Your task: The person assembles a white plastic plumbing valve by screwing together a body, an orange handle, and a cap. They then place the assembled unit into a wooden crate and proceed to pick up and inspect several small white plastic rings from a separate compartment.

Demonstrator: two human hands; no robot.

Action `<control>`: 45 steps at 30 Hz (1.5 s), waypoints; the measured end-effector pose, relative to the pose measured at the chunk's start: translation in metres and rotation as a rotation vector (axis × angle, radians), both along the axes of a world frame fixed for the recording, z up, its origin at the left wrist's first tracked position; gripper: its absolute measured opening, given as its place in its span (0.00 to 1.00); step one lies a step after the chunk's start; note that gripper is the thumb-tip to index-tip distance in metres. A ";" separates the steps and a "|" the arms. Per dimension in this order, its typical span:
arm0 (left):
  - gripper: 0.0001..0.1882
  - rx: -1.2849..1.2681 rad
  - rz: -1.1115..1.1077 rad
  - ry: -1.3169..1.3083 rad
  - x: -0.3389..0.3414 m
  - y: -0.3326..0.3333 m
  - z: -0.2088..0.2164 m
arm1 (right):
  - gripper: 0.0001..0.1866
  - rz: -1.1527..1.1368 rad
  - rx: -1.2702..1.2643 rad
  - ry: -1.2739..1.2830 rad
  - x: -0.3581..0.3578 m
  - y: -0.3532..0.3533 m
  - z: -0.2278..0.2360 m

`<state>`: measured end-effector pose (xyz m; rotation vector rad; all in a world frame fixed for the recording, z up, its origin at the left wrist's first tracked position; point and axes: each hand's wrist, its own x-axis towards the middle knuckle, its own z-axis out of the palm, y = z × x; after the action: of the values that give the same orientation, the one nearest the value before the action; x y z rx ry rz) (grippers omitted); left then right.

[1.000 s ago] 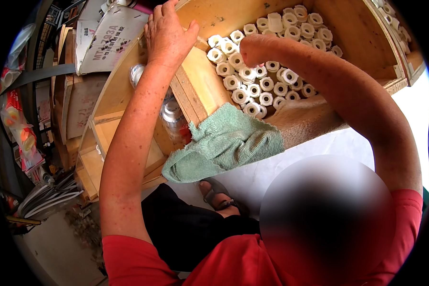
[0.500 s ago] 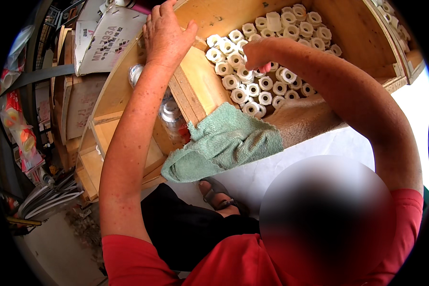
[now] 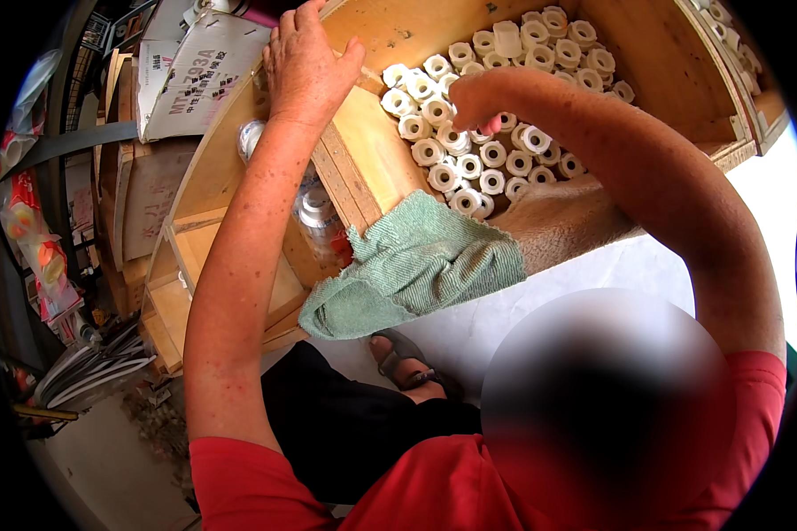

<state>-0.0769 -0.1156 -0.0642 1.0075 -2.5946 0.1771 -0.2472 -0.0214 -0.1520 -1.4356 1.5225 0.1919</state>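
Note:
My left hand (image 3: 311, 71) lies over the upper end of a wooden divider (image 3: 350, 164), its thumb held apart from the fingers. Inside the wooden compartment right of that divider, many white plastic threaded fittings (image 3: 491, 157) with hexagonal collars stand close together. Among them is my right hand (image 3: 476, 104), reaching in from the right with its fingers curled. Whatever those fingers hold, if anything, is hidden by the hand. A green ribbed cloth (image 3: 425, 257) drapes over the near edge of the box, beside a brown fuzzy cover (image 3: 571, 221).
Left of the divider, a narrower compartment holds a round silvery item (image 3: 317, 208). Cardboard boxes (image 3: 204, 80) stack at the far left, with bundled grey tubing (image 3: 97, 372) below. Further fittings (image 3: 739, 49) sit past the right wall. My sandalled foot (image 3: 407, 358) is under the box.

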 end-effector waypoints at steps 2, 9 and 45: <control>0.31 -0.006 0.000 0.000 -0.001 0.002 0.001 | 0.11 0.061 -0.001 0.043 -0.007 -0.004 0.006; 0.31 0.006 -0.009 0.015 -0.001 0.001 0.000 | 0.13 0.450 0.105 0.419 -0.022 0.002 0.031; 0.32 0.077 0.036 0.092 -0.005 0.014 0.007 | 0.07 0.187 0.135 0.083 -0.002 0.013 0.010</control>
<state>-0.0818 -0.1012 -0.0572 1.0642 -2.5179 0.0393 -0.2488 -0.0088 -0.1419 -1.4758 1.4125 0.4643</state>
